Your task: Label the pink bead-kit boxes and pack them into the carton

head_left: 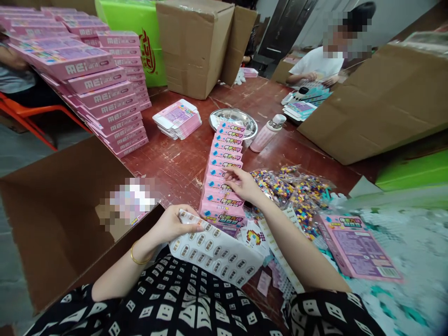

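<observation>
A sheet of round stickers (217, 252) hangs tilted in front of my body. My left hand (175, 228) pinches its upper left edge, thumb on top. My right hand (245, 186) is over a row of pink boxes (224, 154), its fingertips drawn together at the box edges; anything between them is too small to make out. The boxes overlap in a line running away from me. Beneath my right forearm lie another sticker strip (292, 252) and a printed card (254, 235).
Bags of coloured beads (301, 186) lie right, near a pink box (360, 247). Behind stand a metal bowl (250, 122), a bottle (268, 134) and flat cartons (178, 119). Stacked pink boxes (108, 102) and an open cardboard box (52, 210) are left. A co-worker (315, 65) sits opposite.
</observation>
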Demonstrator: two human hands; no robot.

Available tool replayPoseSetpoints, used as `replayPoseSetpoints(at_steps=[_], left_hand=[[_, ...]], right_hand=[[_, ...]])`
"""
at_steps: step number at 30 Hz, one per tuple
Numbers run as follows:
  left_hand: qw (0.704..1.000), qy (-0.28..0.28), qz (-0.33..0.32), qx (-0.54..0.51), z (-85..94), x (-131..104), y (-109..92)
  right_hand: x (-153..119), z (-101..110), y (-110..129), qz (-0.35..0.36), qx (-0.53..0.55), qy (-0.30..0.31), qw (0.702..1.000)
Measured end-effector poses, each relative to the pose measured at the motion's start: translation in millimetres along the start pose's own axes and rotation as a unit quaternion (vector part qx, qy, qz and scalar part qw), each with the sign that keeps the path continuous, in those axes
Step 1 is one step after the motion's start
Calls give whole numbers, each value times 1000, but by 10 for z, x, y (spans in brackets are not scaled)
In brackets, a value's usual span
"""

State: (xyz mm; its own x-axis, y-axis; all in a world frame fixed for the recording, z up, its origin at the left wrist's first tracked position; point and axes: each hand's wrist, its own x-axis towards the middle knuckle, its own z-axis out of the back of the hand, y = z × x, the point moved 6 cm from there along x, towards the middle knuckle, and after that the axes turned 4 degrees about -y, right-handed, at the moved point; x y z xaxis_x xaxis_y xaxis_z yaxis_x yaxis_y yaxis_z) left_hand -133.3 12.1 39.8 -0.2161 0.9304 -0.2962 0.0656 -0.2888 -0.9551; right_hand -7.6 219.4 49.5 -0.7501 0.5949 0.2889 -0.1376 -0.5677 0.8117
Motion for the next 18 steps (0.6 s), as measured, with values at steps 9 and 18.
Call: replayPoseSetpoints(at_steps=[9, 18], left_hand=[[1000, 8, 9, 14, 11, 108, 27], [1000, 4, 2, 7, 0, 118, -5]], right_hand=[[265, 249, -198, -73, -83, -34, 993], [415, 141, -299, -63, -109, -28, 992]])
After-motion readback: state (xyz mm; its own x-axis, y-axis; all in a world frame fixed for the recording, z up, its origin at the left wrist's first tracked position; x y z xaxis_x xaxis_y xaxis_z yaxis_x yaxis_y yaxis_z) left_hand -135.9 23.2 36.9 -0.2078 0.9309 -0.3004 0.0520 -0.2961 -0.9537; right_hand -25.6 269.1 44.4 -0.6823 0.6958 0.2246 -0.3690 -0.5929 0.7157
